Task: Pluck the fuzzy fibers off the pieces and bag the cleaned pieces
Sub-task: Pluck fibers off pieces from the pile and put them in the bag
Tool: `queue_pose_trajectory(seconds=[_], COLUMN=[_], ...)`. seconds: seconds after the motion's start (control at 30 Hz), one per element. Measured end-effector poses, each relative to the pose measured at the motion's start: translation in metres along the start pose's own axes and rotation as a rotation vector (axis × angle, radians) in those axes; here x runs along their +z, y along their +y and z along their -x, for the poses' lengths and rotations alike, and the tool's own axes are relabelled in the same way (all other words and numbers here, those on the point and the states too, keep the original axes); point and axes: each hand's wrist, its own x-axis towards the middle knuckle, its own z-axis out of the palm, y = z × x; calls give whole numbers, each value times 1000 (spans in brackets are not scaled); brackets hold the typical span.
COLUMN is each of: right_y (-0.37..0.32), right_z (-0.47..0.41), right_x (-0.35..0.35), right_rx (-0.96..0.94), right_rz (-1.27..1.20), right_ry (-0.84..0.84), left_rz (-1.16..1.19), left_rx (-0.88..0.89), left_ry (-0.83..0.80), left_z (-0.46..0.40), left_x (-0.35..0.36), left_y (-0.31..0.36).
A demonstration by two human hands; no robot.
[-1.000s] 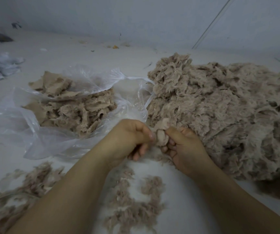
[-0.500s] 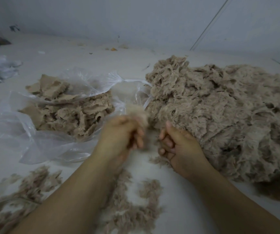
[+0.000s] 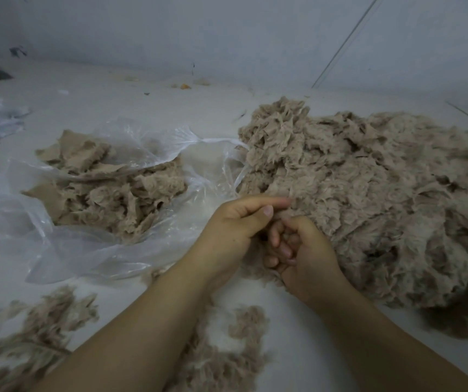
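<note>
The big pile of fuzzy pieces point(image 3: 368, 199) is lying right of centre. The left hand point(image 3: 235, 224) is reaching its straight fingers to the pile's near edge; the right hand point(image 3: 300, 250) is curling loosely, apparently holding nothing. The clear bag point(image 3: 57, 250) of cleaned pieces point(image 3: 108, 193) is lying left. Plucked fibers point(image 3: 227, 349) nearby could drift into its open mouth.

The big fuzzy pile point(image 3: 382, 193) runs off the right edge. The loose fluff point(image 3: 29, 343) at the bottom left is blurry and cut off. The left hand point(image 3: 235, 230) hides what its fingers touch.
</note>
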Motion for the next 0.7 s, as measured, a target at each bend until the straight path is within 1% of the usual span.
queue_pose_trajectory(seconds=[0.07, 0.13, 0.2, 0.27, 0.3, 0.37, 0.43, 0.5, 0.57, 0.6, 0.67, 0.7], right_y=[2, 3, 3, 2, 2, 0, -2, -2, -1, -1, -1, -1], right_z=[-2, -4, -5, -4, -4, -2, 0, 0, -1, -1, -2, -2], right_x=[0, 0, 1, 1, 1, 3, 5, 6, 7, 7, 6, 6], right_rx=[-8, 0, 16, 25, 24, 27, 48, 56, 47, 45, 44, 47], right_rz=[2, 7, 10, 2, 0, -3, -1, 2, -13, -33, -66, -63], right_ry=[15, 41, 55, 56, 52, 48, 73, 108, 145, 158, 156, 147], left_rz=[61, 96, 56, -17, -38, 2, 83, 82, 3, -73, -275, -375], left_rx=[20, 79, 135, 184, 193, 152, 52, -40, -133, -177, -217, -200], left_ry=[102, 215, 330, 397, 402, 352, 262, 217, 200, 208, 275, 336], left_z=[-1, -2, -4, -4, -3, 1, 4, 8, 11, 13, 16, 16], left_x=[-1, -4, -10, -17, -19, -22, -23, -27, -35, -39, -47, -49], left_y=[-3, -3, -3, -3, -3, -1, 1, 4, 9, 11, 13, 13])
